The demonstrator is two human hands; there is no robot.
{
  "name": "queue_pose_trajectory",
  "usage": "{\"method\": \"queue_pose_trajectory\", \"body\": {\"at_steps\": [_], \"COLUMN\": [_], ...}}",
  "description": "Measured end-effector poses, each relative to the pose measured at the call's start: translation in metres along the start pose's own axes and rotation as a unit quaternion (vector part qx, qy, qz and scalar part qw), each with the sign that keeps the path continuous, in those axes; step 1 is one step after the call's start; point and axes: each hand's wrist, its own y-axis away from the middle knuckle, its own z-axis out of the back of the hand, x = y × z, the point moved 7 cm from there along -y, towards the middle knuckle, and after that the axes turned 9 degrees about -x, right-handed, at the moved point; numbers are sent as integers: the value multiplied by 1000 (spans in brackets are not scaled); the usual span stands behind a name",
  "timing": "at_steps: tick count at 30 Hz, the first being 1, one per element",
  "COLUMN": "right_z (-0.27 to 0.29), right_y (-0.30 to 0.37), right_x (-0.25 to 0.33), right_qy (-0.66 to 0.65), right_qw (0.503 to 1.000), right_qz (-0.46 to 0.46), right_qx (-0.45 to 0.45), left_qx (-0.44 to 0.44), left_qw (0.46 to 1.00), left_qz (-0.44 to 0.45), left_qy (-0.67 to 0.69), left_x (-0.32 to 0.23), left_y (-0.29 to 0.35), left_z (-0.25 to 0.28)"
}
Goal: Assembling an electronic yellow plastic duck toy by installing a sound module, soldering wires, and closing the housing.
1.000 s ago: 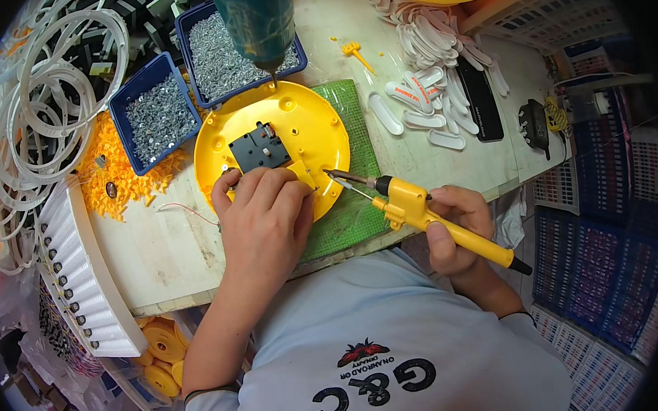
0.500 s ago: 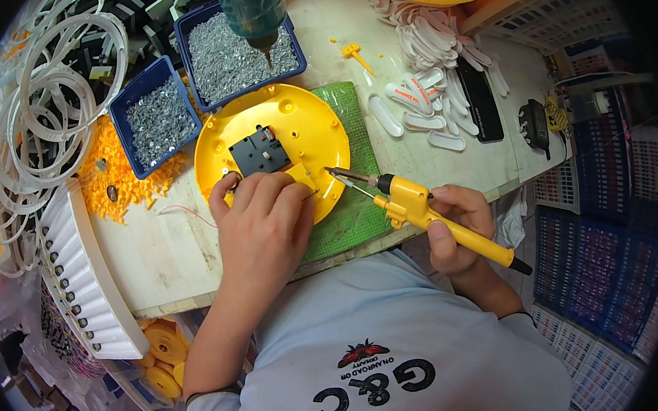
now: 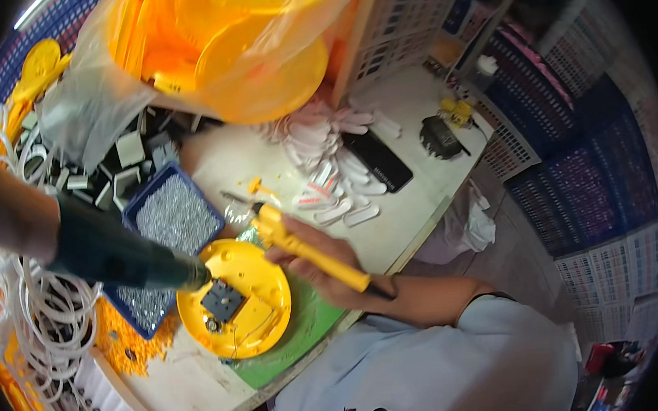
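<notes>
My right hand (image 3: 322, 260) is closed round the handle of a yellow soldering iron (image 3: 293, 243), its tip pointing up and left, above the far part of the table. Beside that tip lies a small yellow plastic stick part (image 3: 262, 186). Left of the hand, a round yellow plastic shell (image 3: 229, 257) rests on a green mat (image 3: 305, 337). A black plastic box (image 3: 223, 300) sits inside it, with a small round metal part and thin wires. Close in front, a dark teal tool (image 3: 116, 249), its end blurred, hangs across the shell's left edge. My left hand does not show.
Blue bins hold small silvery metal parts (image 3: 175, 211). White oval plastic pieces (image 3: 313, 149) and a black phone-like slab (image 3: 378, 163) lie farther right. A bag of yellow shells (image 3: 256, 64) stands at the back. White rings (image 3: 35, 306) hang at the left.
The view has swung to the right. My right hand has lifted the soldering iron away from the shell, toward the far side. My left hand has left the shell and gone out of view.
</notes>
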Motion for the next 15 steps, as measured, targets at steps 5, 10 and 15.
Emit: {"method": "queue_pose_trajectory", "body": {"at_steps": [5, 10, 15], "right_z": [-19, -2, -31], "right_y": [1, -21, -22], "right_x": [-13, 3, -6], "right_qy": [38, 125, 207], "right_qw": [996, 991, 967], "right_qz": [26, 54, 102], "right_qx": [71, 17, 112], "left_qx": [120, -52, 34], "left_qw": [988, 958, 917], "left_qz": [-61, 262, 341], "left_qy": [-82, -104, -203], "left_x": [-15, 101, 156], "left_y": [21, 78, 167], "left_z": [36, 42, 15]}}
